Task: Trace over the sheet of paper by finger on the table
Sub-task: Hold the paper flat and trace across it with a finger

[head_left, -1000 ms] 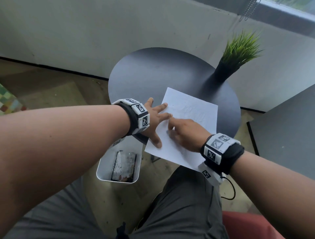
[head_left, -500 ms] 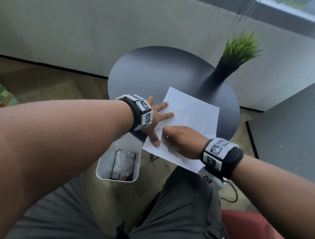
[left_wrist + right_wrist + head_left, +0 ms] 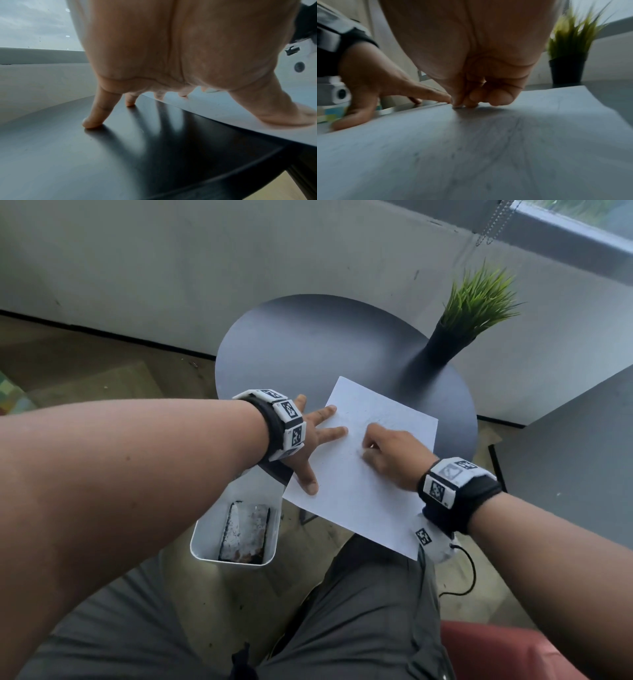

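A white sheet of paper (image 3: 359, 484) with faint pencil lines lies on the round dark table (image 3: 318, 350), its near corner hanging over the edge. My left hand (image 3: 313, 440) is spread flat, with the thumb and two fingers pressing the sheet's left edge and the other fingers on the table (image 3: 120, 155). My right hand (image 3: 387, 450) is over the middle of the sheet with its fingers curled, and a fingertip touches the paper (image 3: 488, 148). The right wrist view shows the left hand (image 3: 373, 81) beside the right hand (image 3: 471, 81). Neither hand holds anything.
A green plant in a black pot (image 3: 476, 313) stands at the table's far right edge. A white bin (image 3: 236, 529) sits on the floor under the table's near left. A second dark table (image 3: 582, 457) is at the right and a red seat (image 3: 513, 652) is near my right leg.
My right hand first slid toward me and left along the sheet, then moved away and to the right, toward the sheet's middle. The left hand and the paper have stayed in place.
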Action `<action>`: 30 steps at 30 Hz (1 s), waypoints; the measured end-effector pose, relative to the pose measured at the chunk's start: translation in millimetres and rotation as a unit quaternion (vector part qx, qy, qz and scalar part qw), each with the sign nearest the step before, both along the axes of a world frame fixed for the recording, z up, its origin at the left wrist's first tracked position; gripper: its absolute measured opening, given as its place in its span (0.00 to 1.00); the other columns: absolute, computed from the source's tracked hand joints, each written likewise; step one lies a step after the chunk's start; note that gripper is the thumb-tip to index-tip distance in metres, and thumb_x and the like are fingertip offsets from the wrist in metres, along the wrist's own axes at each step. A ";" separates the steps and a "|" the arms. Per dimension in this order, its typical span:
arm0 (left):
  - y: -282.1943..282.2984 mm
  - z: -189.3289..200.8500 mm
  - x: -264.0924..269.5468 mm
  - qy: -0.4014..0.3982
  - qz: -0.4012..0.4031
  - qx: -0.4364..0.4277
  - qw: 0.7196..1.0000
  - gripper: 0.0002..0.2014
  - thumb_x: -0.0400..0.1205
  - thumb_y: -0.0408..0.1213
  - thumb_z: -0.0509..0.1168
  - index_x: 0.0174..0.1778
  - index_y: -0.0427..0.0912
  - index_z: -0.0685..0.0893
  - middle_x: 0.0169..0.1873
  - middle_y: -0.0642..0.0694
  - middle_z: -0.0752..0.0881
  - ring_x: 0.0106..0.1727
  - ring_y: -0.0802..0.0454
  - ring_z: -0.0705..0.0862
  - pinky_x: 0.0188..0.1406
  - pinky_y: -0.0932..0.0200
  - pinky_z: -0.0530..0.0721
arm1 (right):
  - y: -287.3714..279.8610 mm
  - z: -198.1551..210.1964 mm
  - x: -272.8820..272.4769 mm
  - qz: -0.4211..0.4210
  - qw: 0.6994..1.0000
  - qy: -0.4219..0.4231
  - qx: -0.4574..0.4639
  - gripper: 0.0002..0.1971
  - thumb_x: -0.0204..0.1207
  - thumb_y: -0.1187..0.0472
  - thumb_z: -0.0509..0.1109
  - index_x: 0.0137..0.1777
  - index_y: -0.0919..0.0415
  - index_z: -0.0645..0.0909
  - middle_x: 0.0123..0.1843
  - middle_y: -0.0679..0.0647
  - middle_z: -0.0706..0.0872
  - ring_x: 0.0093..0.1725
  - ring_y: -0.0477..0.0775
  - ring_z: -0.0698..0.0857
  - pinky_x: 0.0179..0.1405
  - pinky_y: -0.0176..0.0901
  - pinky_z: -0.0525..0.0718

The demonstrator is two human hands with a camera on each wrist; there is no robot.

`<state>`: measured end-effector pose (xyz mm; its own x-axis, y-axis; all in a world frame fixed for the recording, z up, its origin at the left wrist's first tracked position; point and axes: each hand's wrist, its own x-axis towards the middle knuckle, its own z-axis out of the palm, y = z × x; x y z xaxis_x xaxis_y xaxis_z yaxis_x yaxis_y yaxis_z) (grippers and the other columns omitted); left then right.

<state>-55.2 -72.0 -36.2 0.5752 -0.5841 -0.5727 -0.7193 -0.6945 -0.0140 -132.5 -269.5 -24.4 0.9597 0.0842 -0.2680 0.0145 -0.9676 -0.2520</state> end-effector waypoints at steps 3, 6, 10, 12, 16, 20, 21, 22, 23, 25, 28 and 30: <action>0.8 -1.1 0.9 0.001 -0.001 -0.002 1.000 0.66 0.58 0.79 0.72 0.83 0.74 0.33 0.87 0.56 0.30 0.84 0.23 0.43 0.77 0.20 0.61 | 19.3 -5.1 -7.8 0.031 0.999 -0.006 -0.018 0.07 0.82 0.55 0.60 0.55 0.57 0.72 0.54 0.58 0.84 0.54 0.64 0.81 0.51 0.52 0.78; 1.5 0.4 1.3 0.001 -0.007 0.003 1.000 0.67 0.57 0.80 0.72 0.83 0.74 0.33 0.87 0.56 0.30 0.84 0.22 0.44 0.77 0.20 0.62 | 51.4 -3.9 -32.1 0.169 0.985 0.021 0.011 0.07 0.84 0.55 0.59 0.53 0.58 0.72 0.49 0.56 0.82 0.48 0.60 0.79 0.44 0.50 0.75; 2.7 5.7 -3.6 0.014 0.005 -0.004 1.000 0.65 0.62 0.75 0.75 0.85 0.72 0.36 0.87 0.56 0.31 0.85 0.23 0.39 0.79 0.21 0.59 | 23.7 2.2 -6.3 0.032 0.999 0.017 -0.016 0.09 0.83 0.54 0.60 0.57 0.57 0.72 0.56 0.60 0.84 0.55 0.64 0.81 0.53 0.52 0.78; 4.8 10.7 -7.2 0.021 0.011 -0.003 1.000 0.64 0.64 0.72 0.76 0.85 0.72 0.37 0.87 0.58 0.32 0.86 0.26 0.36 0.78 0.20 0.57 | -0.1 6.4 4.6 -0.088 0.996 0.009 0.025 0.08 0.81 0.52 0.64 0.54 0.55 0.74 0.52 0.59 0.86 0.54 0.64 0.82 0.53 0.51 0.80; 8.6 16.6 -10.9 0.013 0.021 -0.050 0.998 0.51 0.69 0.72 0.72 0.85 0.70 0.54 0.89 0.57 0.45 0.88 0.36 0.45 0.76 0.22 0.59 | -4.4 14.4 5.3 -0.161 0.969 -0.020 0.186 0.06 0.75 0.56 0.73 0.46 0.54 0.79 0.41 0.55 0.87 0.37 0.54 0.86 0.41 0.47 0.88; 5.0 14.1 -12.5 -0.019 0.025 -0.135 0.990 0.43 0.70 0.73 0.70 0.80 0.65 0.67 0.81 0.51 0.63 0.84 0.46 0.57 0.78 0.24 0.57 | 2.5 5.2 5.8 -0.171 0.959 -0.032 0.223 0.05 0.73 0.57 0.74 0.41 0.57 0.82 0.38 0.53 0.88 0.35 0.53 0.86 0.40 0.51 0.90; 3.7 12.2 -12.5 -0.023 0.028 -0.135 0.990 0.46 0.69 0.73 0.71 0.82 0.64 0.65 0.82 0.50 0.62 0.85 0.45 0.56 0.79 0.25 0.56 | 2.1 0.9 5.9 -0.158 0.968 -0.028 0.195 0.05 0.73 0.56 0.74 0.40 0.55 0.82 0.38 0.51 0.88 0.37 0.52 0.86 0.41 0.50 0.88; 2.5 10.0 -12.7 -0.025 0.031 -0.127 0.991 0.50 0.67 0.74 0.71 0.84 0.64 0.62 0.84 0.48 0.58 0.86 0.45 0.54 0.79 0.25 0.56 | 2.2 -2.3 4.9 -0.140 0.977 -0.021 0.161 0.05 0.73 0.55 0.74 0.39 0.53 0.81 0.39 0.49 0.88 0.39 0.52 0.86 0.42 0.47 0.85; 2.1 6.7 -12.3 -0.022 0.033 -0.114 0.993 0.54 0.65 0.75 0.72 0.86 0.63 0.57 0.87 0.48 0.52 0.87 0.44 0.49 0.79 0.23 0.54 | 2.9 -4.9 3.6 -0.124 0.983 -0.016 0.132 0.05 0.73 0.54 0.73 0.40 0.53 0.81 0.40 0.47 0.88 0.42 0.51 0.85 0.42 0.44 0.82; 3.2 1.9 -10.9 -0.005 0.038 -0.087 0.995 0.61 0.63 0.78 0.71 0.88 0.63 0.46 0.89 0.53 0.39 0.89 0.44 0.40 0.79 0.20 0.52 | 7.1 -5.4 2.7 -0.110 0.988 -0.015 0.106 0.06 0.73 0.53 0.73 0.39 0.52 0.80 0.40 0.46 0.87 0.43 0.51 0.84 0.41 0.43 0.78; 2.5 0.4 -7.2 0.006 0.034 -0.063 0.997 0.65 0.61 0.79 0.71 0.87 0.65 0.40 0.88 0.56 0.36 0.89 0.42 0.37 0.78 0.18 0.53 | 13.1 -4.7 8.4 -0.132 0.986 -0.015 0.096 0.11 0.74 0.50 0.72 0.37 0.52 0.75 0.37 0.47 0.85 0.40 0.53 0.83 0.37 0.43 0.77; 0.4 2.2 -7.1 0.001 0.029 -0.055 0.998 0.66 0.59 0.79 0.72 0.87 0.65 0.40 0.89 0.56 0.37 0.88 0.42 0.39 0.76 0.18 0.57 | 15.7 -5.5 13.6 -0.142 0.987 -0.010 0.080 0.10 0.72 0.51 0.73 0.40 0.53 0.75 0.39 0.49 0.85 0.42 0.54 0.83 0.37 0.44 0.77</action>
